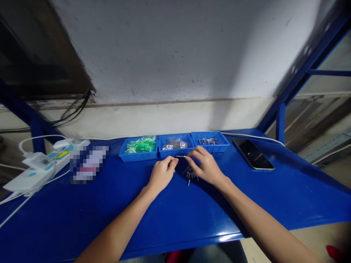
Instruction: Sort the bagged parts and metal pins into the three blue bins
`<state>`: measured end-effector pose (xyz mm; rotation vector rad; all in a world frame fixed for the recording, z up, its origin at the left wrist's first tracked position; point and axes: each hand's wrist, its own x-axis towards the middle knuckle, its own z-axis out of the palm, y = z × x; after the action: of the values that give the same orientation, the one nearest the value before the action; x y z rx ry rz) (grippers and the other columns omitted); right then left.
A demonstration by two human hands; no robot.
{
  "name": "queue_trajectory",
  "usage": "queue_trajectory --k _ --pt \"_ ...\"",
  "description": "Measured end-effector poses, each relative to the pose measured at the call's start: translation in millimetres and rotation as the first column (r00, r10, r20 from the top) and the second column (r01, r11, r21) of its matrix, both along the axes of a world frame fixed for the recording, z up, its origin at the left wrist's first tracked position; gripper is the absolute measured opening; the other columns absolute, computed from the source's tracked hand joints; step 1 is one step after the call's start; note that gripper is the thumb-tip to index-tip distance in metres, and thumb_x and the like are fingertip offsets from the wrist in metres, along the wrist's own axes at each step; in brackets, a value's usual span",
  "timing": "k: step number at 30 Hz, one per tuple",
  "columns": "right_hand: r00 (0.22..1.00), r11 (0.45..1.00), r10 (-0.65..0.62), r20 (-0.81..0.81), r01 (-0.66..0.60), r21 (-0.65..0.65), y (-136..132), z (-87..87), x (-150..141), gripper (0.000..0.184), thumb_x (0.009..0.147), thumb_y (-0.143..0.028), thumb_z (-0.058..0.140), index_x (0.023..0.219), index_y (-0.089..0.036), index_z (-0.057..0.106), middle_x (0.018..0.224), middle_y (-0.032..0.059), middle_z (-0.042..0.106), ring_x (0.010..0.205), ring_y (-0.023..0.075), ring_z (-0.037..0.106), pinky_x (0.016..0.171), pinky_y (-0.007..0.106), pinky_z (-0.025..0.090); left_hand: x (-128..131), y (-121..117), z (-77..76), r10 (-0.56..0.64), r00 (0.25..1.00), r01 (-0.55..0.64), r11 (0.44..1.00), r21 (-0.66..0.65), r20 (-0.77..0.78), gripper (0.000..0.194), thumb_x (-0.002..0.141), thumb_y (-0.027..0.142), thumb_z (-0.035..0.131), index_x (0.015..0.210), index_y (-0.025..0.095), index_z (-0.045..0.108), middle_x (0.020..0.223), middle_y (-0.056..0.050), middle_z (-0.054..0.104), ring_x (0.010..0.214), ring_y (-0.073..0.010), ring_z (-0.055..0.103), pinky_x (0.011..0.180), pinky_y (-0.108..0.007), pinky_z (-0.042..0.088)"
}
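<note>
My right hand (205, 166) pinches a thin metal blind rivet (181, 156) between thumb and fingers, its slim pin pointing left. Just left of the pin's tip, my left hand (162, 171) is closed with thumb and fingertips together; whatever it grips is too small or hidden to tell. Beneath my right hand, a small pile of rivets (191, 172) lies on the blue table (175, 215), partly covered by the fingers. Behind the hands, a blue bin (211, 148) at the right of a row contains more rivets.
The middle bin (175, 155) holds clear bags of small parts, the left bin (138, 157) green and clear-bagged pieces. A phone (253, 155) lies to the right. At left are a white power strip (35, 173) with cables and a blurred-out item (89, 164). A wall stands behind.
</note>
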<state>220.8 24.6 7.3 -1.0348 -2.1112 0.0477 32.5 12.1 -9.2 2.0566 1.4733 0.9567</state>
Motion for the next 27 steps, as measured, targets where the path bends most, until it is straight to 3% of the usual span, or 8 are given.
queue_trajectory --k 3,6,8,11,13,15,19,27 --pt "0.948 0.947 -0.301 -0.106 0.310 0.079 13.6 4.1 23.9 0.021 0.089 -0.033 0.044 0.082 -0.019 0.058 0.078 0.0054 0.056 0.076 0.0183 0.054 0.069 0.030 0.043 5.8 -3.9 -0.3 -0.035 0.993 0.036 0.999 -0.001 -0.112 0.024 0.085 0.042 0.050 0.093 0.023 0.062 0.075 0.001 0.064 0.064 -0.0141 0.060 0.057 -0.024 0.041" --pt "0.752 0.754 -0.644 -0.142 0.655 0.044 27.4 2.2 50.4 0.024 0.085 -0.039 0.049 0.091 -0.018 0.059 0.080 0.0068 0.058 0.076 0.0215 0.053 0.062 0.030 0.039 13.8 -8.7 -1.6 0.005 0.973 0.005 0.999 0.042 -0.229 0.019 0.081 0.040 0.055 0.091 0.026 0.062 0.092 0.000 0.063 0.071 -0.0155 0.060 0.059 -0.026 0.042" --pt "0.686 0.693 -0.714 -0.142 0.721 0.001 30.7 -0.4 58.3 0.027 0.083 -0.039 0.050 0.096 -0.018 0.059 0.081 0.0072 0.058 0.075 0.0222 0.054 0.061 0.030 0.038 18.2 -11.3 -2.7 0.022 0.960 -0.009 0.999 0.048 -0.277 0.015 0.081 0.037 0.056 0.089 0.026 0.062 0.097 0.000 0.061 0.076 -0.0169 0.061 0.061 -0.027 0.043" --pt "0.802 0.816 -0.576 -0.157 0.576 -0.049 24.7 -3.2 47.4 0.025 0.085 -0.036 0.047 0.094 -0.018 0.060 0.075 0.0050 0.057 0.069 0.0189 0.053 0.063 0.030 0.039 20.3 -13.1 -4.4 0.013 0.941 0.002 0.999 0.041 -0.339 0.008 0.082 0.029 0.054 0.083 0.025 0.061 0.097 0.000 0.060 0.083 -0.0185 0.061 0.064 -0.028 0.043" --pt "0.922 0.931 -0.363 -0.135 0.354 -0.086 16.4 -4.5 30.6 0.022 0.087 -0.034 0.045 0.091 -0.018 0.060 0.071 0.0029 0.056 0.067 0.0168 0.053 0.064 0.029 0.040 18.8 -12.8 -4.8 0.019 0.935 -0.006 0.999 0.037 -0.353 0.011 0.085 0.024 0.049 0.083 0.024 0.059 0.095 -0.001 0.059 0.084 -0.0186 0.060 0.065 -0.028 0.043" --pt "0.987 0.983 -0.137 -0.089 0.125 -0.133 8.4 -5.9 14.6 0.018 0.086 -0.031 0.048 0.091 -0.019 0.060 0.072 0.0019 0.056 0.068 0.0160 0.053 0.065 0.028 0.041 16.1 -11.2 -4.5 0.040 0.944 -0.029 0.999 0.039 -0.327 0.013 0.088 0.023 0.044 0.086 0.023 0.057 0.093 -0.002 0.059 0.085 -0.0187 0.060 0.067 -0.028 0.043" --pt "0.993 0.974 0.121 -0.007 -0.120 -0.194 0.9 -9.3 1.1 0.013 0.082 -0.026 0.055 0.092 -0.020 0.058 0.079 0.0024 0.056 0.074 0.0158 0.053 0.068 0.028 0.042 10.6 -5.4 -4.1 0.081 0.968 -0.074 0.997 0.038 -0.238 0.018 0.092 0.025 0.038 0.086 0.020 0.054 0.090 -0.003 0.059 0.086 -0.0184 0.059 0.073 -0.028 0.042" --pt "0.992 0.979 0.116 0.040 -0.107 -0.175 3.8 -7.6 4.5 0.011 0.089 -0.024 0.046 0.085 -0.019 0.055 0.079 0.0035 0.056 0.075 0.0155 0.051 0.068 0.028 0.041 8.9 -2.8 -4.5 0.032 0.998 -0.028 0.998 0.057 -0.061 0.026 0.093 0.032 0.035 0.080 0.020 0.054 0.083 -0.001 0.061 0.077 -0.0155 0.058 0.070 -0.025 0.040"
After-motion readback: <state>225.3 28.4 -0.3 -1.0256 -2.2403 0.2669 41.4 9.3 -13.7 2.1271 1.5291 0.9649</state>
